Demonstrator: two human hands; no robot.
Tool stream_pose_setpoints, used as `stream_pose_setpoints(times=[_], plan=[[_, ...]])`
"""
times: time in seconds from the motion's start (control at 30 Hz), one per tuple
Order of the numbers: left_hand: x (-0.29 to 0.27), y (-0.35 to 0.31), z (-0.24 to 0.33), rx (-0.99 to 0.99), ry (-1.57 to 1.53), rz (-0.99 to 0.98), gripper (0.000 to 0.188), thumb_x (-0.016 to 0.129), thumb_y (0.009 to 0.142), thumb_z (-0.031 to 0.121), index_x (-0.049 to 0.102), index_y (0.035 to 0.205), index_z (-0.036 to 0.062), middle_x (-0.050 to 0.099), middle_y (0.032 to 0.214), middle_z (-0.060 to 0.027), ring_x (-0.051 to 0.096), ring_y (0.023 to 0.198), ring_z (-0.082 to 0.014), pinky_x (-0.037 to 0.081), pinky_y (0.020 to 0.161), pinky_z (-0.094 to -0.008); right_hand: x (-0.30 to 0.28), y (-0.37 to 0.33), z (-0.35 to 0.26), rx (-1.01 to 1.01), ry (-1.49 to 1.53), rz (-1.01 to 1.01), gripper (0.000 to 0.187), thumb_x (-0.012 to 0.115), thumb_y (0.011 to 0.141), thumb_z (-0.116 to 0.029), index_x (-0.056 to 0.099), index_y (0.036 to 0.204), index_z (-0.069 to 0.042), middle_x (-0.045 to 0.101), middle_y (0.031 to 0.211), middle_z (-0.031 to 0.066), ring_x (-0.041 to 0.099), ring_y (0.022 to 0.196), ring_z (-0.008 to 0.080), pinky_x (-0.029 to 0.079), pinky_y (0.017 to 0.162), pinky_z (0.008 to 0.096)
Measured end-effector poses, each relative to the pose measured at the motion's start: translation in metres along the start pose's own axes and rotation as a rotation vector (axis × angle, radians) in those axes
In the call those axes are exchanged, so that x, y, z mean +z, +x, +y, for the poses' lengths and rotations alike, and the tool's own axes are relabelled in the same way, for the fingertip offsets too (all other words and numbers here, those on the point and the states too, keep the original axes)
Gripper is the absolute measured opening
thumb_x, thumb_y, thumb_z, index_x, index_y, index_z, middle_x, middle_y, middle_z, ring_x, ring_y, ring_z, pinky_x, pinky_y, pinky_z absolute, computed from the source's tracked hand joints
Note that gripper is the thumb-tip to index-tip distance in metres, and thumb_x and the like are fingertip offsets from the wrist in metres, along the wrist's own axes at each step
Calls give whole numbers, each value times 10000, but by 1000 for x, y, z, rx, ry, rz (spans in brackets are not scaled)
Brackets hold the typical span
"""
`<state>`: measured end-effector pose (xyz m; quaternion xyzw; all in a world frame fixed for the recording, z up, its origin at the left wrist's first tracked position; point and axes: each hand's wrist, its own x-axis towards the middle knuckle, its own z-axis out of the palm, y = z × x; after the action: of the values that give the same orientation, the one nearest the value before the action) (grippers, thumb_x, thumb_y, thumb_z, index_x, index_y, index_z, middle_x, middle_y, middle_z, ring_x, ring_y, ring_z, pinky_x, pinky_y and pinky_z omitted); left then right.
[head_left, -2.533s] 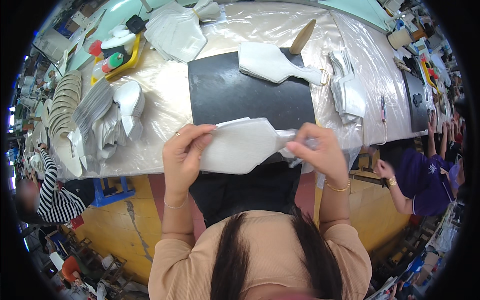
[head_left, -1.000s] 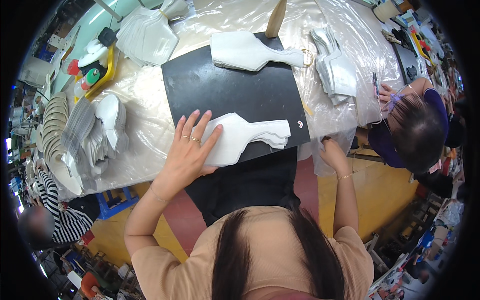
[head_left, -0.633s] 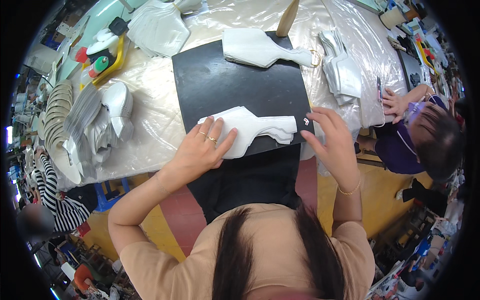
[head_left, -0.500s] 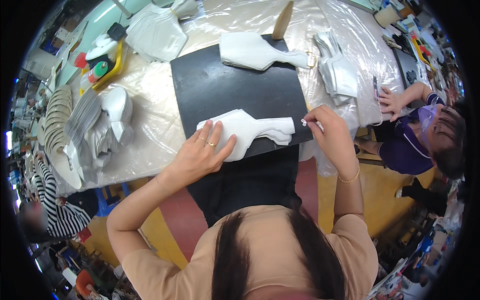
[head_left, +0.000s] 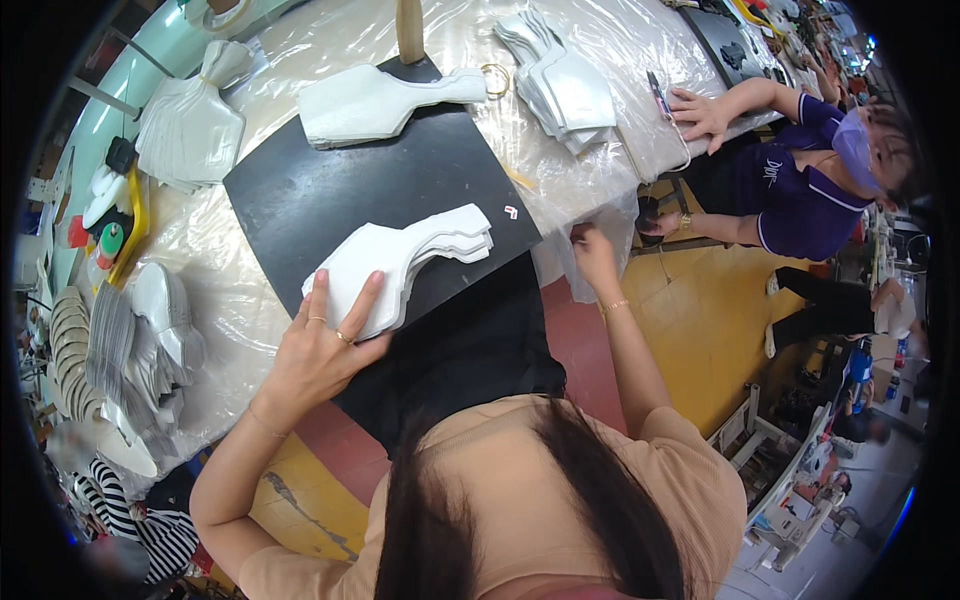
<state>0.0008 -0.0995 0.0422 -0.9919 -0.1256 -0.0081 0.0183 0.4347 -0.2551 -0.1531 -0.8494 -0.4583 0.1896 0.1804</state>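
Fingers spread, my left hand (head_left: 332, 335) lies open on the left end of a stack of white cut-out pieces (head_left: 385, 262) with narrow necks. The stack rests near the front edge of a black mat (head_left: 290, 195). Beyond the stack's right end, a small white tag with a red mark (head_left: 511, 213) lies on the mat. My right hand (head_left: 597, 260) is at the table's front edge, beside the hanging clear plastic sheet (head_left: 560, 262). Its fingertips are partly hidden, and whether they hold anything cannot be made out.
Another white stack (head_left: 350, 105) lies on the mat's far side, near a wooden handle (head_left: 410, 32) and gold-coloured rings (head_left: 496, 80). More bundled pieces (head_left: 560, 85) stand at right, and others (head_left: 165, 310) at left. A co-worker's hand (head_left: 703, 118) rests on the table.
My right hand has let go of the small white tag, now on the mat, and moved down to the table edge. My view has turned; my left hand stays on the stack.
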Motion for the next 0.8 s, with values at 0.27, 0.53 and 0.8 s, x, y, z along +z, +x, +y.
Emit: stream_pose_setpoints(times=[0.27, 0.53, 0.8], plan=[[-3, 5, -2, -27, -18, 105, 176, 743, 762, 280, 579, 810, 240, 372, 1555, -43, 463, 1249, -515, 576, 877, -436, 89, 99, -33, -214, -356, -149, 209, 605, 882, -106, 665, 1040, 17, 665, 1066, 209, 649, 982, 390, 534, 854, 436], [-3, 5, 4, -34, 48, 0, 99, 663, 834, 227, 626, 917, 266, 335, 1567, -66, 448, 1240, -549, 571, 910, -473, 46, 80, -12, -532, -649, -56, 245, 598, 885, -139, 675, 1066, 8, 647, 1137, 221, 629, 1028, 402, 522, 889, 432], [-16, 3, -5, 58, 64, -24, 430, 596, 855, 151, 545, 1212, 385, 314, 1576, -95, 497, 1186, -557, 593, 863, -458, -144, -12, -136, -195, -293, -390, 246, 663, 889, -203, 680, 1049, -17, 649, 1132, 173, 644, 995, 324, 506, 860, 428]])
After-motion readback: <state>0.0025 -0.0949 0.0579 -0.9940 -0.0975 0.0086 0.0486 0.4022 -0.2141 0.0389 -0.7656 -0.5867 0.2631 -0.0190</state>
